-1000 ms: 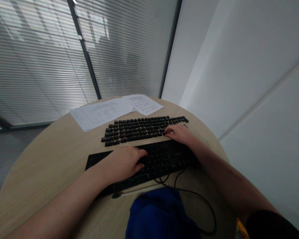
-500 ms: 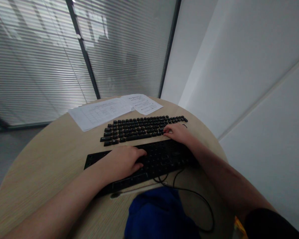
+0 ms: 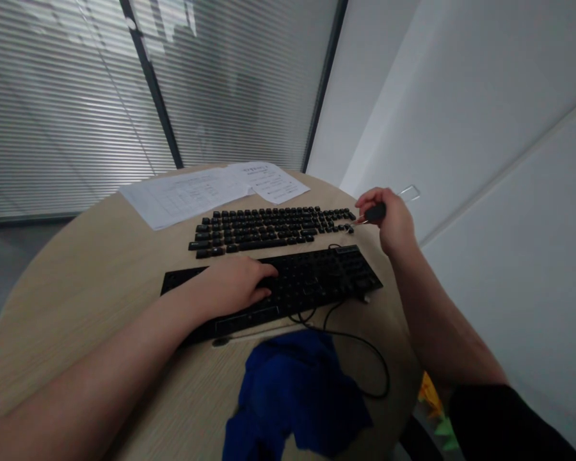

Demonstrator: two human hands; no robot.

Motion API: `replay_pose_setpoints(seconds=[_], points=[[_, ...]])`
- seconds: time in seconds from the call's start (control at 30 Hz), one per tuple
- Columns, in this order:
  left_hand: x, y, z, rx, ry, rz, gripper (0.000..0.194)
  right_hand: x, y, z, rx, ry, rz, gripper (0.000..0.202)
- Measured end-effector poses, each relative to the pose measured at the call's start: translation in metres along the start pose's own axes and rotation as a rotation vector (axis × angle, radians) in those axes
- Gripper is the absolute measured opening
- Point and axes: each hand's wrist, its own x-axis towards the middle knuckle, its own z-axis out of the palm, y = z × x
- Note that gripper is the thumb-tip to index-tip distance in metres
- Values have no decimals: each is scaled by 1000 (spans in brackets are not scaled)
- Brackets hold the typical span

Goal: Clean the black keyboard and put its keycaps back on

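Note:
My left hand (image 3: 237, 282) lies on the black keyboard base (image 3: 312, 285), thumb and fingers apart, holding nothing. The base has no keycaps that I can make out. To its right and higher, my right hand (image 3: 393, 221) is closed around a keycap puller (image 3: 376, 212), a black handle with wire loops at both ends. One loop points left, over the right end of the rows of loose black keycaps (image 3: 264, 230) laid out behind the base. Whether a keycap sits in that loop I cannot tell.
Printed sheets (image 3: 192, 197) lie at the back of the round wooden table (image 3: 77, 269). A black cable (image 3: 365, 339) loops in front of the base, beside a crumpled blue cloth (image 3: 297, 384). A white wall (image 3: 484, 96) rises on the right, and blinds (image 3: 230, 96) stand behind.
My right hand has moved right and up, off the front right of the keycap rows, and the keycap puller now shows in it. My left hand stays on the base. The view has tilted slightly down.

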Motion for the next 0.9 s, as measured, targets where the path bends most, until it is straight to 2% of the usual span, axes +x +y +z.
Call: replay_pose_setpoints(seconds=[0.1, 0.23, 0.4, 0.57, 0.7, 0.9], points=[[0, 0, 0, 15, 2, -6, 37, -25, -10, 2, 164, -162, 149, 59], [0, 1, 0, 25, 1, -14, 36, -64, 3, 6, 225, -356, 316, 54], [0, 0, 1, -11, 13, -13, 37, -81, 22, 8, 328, -372, 312, 49], [0, -3, 1, -26, 9, -21, 38, -81, 20, 4, 360, -503, 286, 38], [1, -4, 1, -35, 2, -25, 38, -84, 19, 2, 349, -587, 273, 37], [0, -5, 3, -62, 27, 3, 38, -87, 23, 7, 441, -495, 249, 41]])
